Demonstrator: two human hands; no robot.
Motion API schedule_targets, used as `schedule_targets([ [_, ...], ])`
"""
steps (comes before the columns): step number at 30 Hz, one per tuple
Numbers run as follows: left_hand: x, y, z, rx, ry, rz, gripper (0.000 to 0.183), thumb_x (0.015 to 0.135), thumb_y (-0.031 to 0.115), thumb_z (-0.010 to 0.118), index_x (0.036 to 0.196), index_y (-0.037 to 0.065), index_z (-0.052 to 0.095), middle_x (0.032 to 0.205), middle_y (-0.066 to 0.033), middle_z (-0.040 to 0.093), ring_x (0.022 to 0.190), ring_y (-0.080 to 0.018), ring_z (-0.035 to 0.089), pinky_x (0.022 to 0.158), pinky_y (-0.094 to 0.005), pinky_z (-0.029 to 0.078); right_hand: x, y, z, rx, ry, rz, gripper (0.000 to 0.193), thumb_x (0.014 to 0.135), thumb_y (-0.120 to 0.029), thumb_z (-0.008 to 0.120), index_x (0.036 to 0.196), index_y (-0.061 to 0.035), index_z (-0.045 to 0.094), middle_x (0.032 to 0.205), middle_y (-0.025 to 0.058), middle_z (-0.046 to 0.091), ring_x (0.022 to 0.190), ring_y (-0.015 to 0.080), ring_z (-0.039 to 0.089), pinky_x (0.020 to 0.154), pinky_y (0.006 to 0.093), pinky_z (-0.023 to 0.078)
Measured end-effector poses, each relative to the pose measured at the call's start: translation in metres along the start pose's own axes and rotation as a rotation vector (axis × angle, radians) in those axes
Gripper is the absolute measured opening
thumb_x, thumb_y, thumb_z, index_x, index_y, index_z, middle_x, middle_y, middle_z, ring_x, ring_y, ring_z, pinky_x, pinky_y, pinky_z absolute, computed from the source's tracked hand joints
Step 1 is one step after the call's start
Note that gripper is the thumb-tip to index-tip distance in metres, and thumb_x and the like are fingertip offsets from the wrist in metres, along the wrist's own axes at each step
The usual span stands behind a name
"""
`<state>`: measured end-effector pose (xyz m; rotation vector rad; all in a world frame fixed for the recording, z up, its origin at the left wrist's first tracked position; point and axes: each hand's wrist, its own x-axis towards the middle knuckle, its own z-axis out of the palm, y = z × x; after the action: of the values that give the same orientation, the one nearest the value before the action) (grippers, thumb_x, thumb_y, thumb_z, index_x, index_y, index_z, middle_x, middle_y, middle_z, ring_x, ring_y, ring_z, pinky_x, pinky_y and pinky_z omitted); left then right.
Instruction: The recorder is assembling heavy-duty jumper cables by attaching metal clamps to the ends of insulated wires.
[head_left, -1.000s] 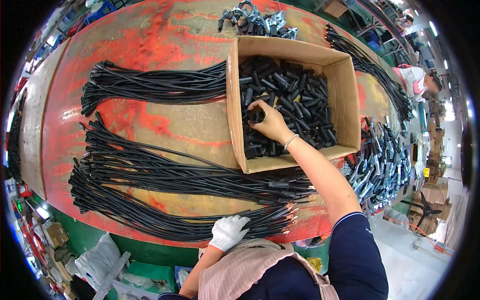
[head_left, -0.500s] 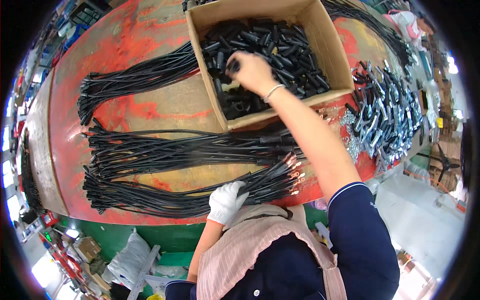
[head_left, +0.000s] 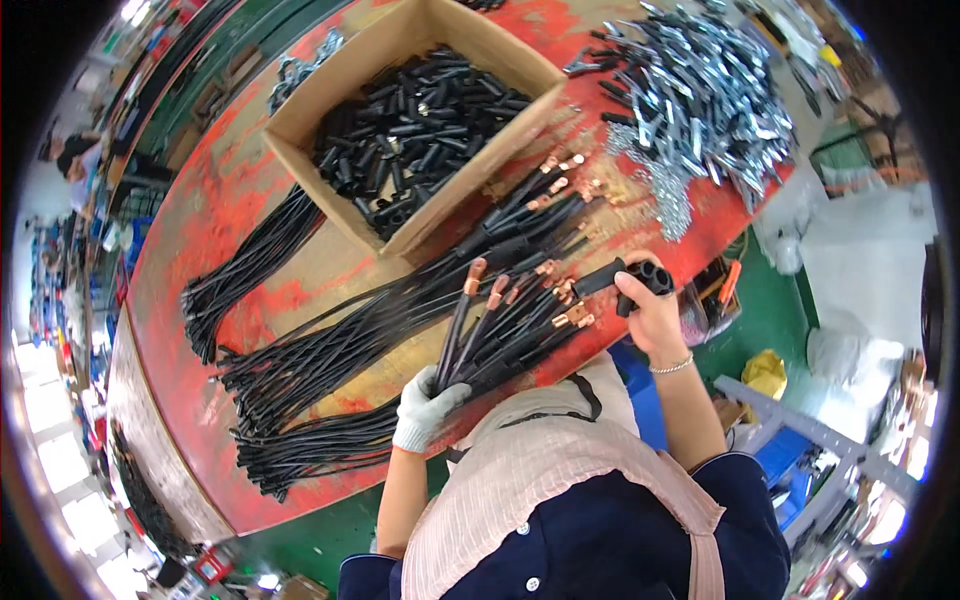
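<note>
My left hand (head_left: 427, 408), in a white knitted glove, is closed around a few black cables (head_left: 457, 330). Their copper ring lugs (head_left: 476, 270) stick up above the bundle at the table's near edge. Bare and with a bracelet at the wrist, my right hand (head_left: 652, 318) grips several short black sleeves (head_left: 652, 276). One more black sleeve (head_left: 600, 277) points left from its fingertips toward the copper lug ends. More black cables (head_left: 340, 350) lie in bundles across the table, lugs to the upper right.
A cardboard box (head_left: 490, 155) full of loose black sleeves (head_left: 430, 130) stands at the back. On the right lies a pile of shiny metal clamp parts (head_left: 700, 90), beside a heap of tiny metal pieces (head_left: 672, 205). The red, worn table (head_left: 285, 300) ends close to my body.
My right hand has left the box and come to the near right with several sleeves. My left hand now holds a few cables raised from the bundle. The view has turned rightward.
</note>
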<state>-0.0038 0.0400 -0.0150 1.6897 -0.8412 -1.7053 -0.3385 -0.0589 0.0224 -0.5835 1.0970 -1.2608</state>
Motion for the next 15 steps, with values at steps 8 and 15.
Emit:
schedule_targets([
  [8, -0.016, 0.008, 0.004, -0.081, -0.1, 0.026, 0.019, 0.077, 0.001, 0.072, 0.094, -0.001, 0.063, 0.076, -0.0075, 0.067, 0.062, -0.0108, 0.059, 0.056, -0.0235, 0.046, -0.073, 0.022, -0.011, 0.207, 0.218, -0.059, 0.031, 0.082, -0.002, 0.07, 0.111, -0.0013, 0.06, 0.079, 0.0037, 0.061, 0.065, 0.0117, 0.058, 0.059, 0.0251, 0.048],
  [15, -0.022, 0.008, 0.003, -0.047, -0.124, 0.068, 0.018, 0.078, 0.001, 0.072, 0.093, -0.001, 0.064, 0.076, -0.0077, 0.067, 0.062, -0.011, 0.059, 0.056, -0.0233, 0.046, -0.097, 0.008, -0.023, -0.173, 0.095, -0.245, 0.028, 0.078, -0.002, 0.074, 0.104, -0.001, 0.064, 0.085, 0.0025, 0.063, 0.073, 0.0098, 0.059, 0.065, 0.0233, 0.049],
])
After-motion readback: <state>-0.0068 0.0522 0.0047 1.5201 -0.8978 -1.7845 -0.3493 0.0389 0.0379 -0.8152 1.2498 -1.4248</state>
